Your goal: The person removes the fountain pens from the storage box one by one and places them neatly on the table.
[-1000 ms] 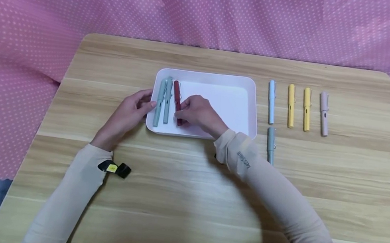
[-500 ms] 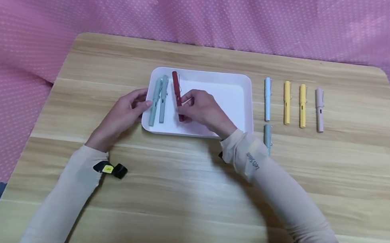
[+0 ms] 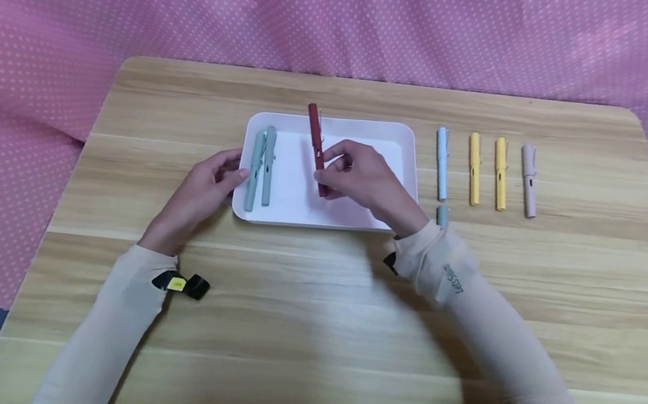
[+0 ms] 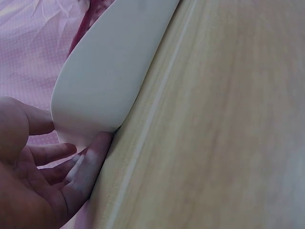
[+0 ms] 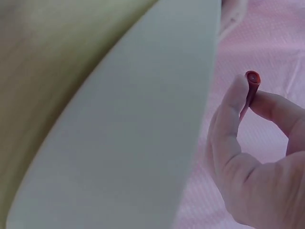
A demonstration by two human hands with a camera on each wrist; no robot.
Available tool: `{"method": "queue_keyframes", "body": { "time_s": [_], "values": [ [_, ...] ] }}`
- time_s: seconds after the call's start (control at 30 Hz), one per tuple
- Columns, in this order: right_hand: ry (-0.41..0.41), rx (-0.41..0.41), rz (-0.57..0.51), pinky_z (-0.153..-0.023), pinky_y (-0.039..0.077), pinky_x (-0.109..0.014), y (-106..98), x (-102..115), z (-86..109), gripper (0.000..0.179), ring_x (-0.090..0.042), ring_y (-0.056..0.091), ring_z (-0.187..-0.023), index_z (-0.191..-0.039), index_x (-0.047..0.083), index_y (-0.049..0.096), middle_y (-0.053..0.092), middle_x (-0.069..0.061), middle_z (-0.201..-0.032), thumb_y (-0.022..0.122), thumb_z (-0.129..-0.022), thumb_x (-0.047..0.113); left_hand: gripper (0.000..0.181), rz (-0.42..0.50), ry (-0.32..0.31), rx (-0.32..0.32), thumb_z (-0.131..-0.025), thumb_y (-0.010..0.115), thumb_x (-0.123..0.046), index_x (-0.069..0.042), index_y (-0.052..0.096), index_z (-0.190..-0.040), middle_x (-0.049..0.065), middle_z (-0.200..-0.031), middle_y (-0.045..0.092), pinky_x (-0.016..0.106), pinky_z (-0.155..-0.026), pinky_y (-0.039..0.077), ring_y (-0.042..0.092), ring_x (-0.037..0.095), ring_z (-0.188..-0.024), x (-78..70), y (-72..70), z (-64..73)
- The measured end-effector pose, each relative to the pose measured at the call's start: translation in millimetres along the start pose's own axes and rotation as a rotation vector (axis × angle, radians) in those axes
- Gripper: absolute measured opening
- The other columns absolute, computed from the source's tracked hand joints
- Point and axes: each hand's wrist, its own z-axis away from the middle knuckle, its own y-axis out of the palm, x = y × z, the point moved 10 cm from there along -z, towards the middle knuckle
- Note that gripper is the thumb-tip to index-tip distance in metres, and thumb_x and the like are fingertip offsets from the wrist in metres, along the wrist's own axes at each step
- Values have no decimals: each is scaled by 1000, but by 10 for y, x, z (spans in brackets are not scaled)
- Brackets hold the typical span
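Note:
A dark red capped pen [image 3: 315, 136] is pinched near its lower end between the thumb and fingers of my right hand [image 3: 365, 177]. It tilts above the white tray [image 3: 352, 217], its top reaching past the far rim in the head view. The pen's round end [image 5: 253, 77] points toward the right wrist camera. My left hand [image 3: 199, 188] grips the tray's left side, thumb at the rim and fingers against the outer wall [image 4: 105, 71]. Two grey-green pens, one outer [image 3: 254, 171] and one inner [image 3: 269, 166], lie side by side at the tray's left end.
Right of the tray, a light blue pen [image 3: 441, 164], two yellow pens [image 3: 474, 169] and a lilac pen [image 3: 529, 181] lie in a row on the wooden table [image 3: 285, 331]. Another grey-green pen [image 3: 442, 215] is partly hidden by the right sleeve. A pink dotted curtain [image 3: 345, 18] hangs behind.
My right hand has lifted the dark red pen from beside the grey-green pens and carried it rightward and up. My left hand stays at the tray's left side.

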Motion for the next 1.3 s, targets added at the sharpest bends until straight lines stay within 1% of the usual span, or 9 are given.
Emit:
{"method": "queue_keyframes", "body": {
  "time_s": [0.17,0.33,0.53,0.7,0.9,0.97,1.1,1.2,1.3],
  "values": [
    [-25,-33,25,-81,62,-40,-178,4,151,24,-39,74,-89,-118,-1,62,72,-15,-89,70,-96,5,61,6,-7,-7,-109,54,-40,-23,35,-163,4,-146,50,39,-100,52,51,23,-127,14,-1,0],
    [-28,-63,21,-81,62,-39,-337,-13,286,25,-33,74,-85,-118,-1,62,71,-14,-91,71,-96,6,61,11,-5,-6,-109,54,-41,-22,35,-163,4,-147,50,39,-100,53,50,23,-127,30,14,-1],
    [-44,-102,19,-81,61,-35,-531,-52,448,28,-33,73,-86,-119,-1,61,70,-13,-92,73,-96,8,62,8,2,-6,-108,53,-43,-23,34,-164,3,-145,50,39,-101,52,50,22,-126,38,20,-5],
    [-37,-113,34,-85,60,-35,-677,-120,551,33,-28,73,-86,-123,-3,58,69,-14,-96,73,-97,10,62,7,11,-4,-109,53,-42,-22,34,-164,4,-145,50,39,-100,52,50,22,-126,32,28,-15],
    [-24,-168,92,-81,61,-38,-891,-239,699,34,-23,71,-88,-126,-1,59,70,-14,-100,73,-97,11,61,6,12,0,-109,52,-42,-23,34,-164,5,-146,49,39,-100,52,49,23,-126,11,48,1],
    [-13,-191,123,-80,60,-37,-968,-289,759,33,-23,70,-89,-125,0,60,70,-14,-100,73,-97,11,61,7,8,1,-109,53,-43,-24,34,-164,5,-146,49,39,-100,52,50,23,-127,9,48,4],
    [-3,-213,151,-80,61,-35,-1091,-367,863,35,-20,71,-89,-127,-2,59,70,-15,-101,73,-98,11,62,2,1,-7,-108,53,-43,-24,33,-164,4,-146,49,39,-101,52,49,23,-127,17,25,9],
    [-6,-220,150,-80,61,-32,-1179,-411,918,38,-17,71,-90,-129,-4,57,70,-15,-103,73,-98,13,62,-2,8,-12,-108,52,-44,-23,34,-164,4,-146,50,38,-100,52,49,23,-126,18,10,9],
    [-9,-243,149,-79,60,-29,-1294,-447,969,39,-13,70,-89,-131,-4,57,69,-11,-103,72,-98,12,62,1,24,-9,-109,52,-43,-21,35,-163,5,-145,50,37,-98,53,50,23,-125,12,15,6]
  ]
}}
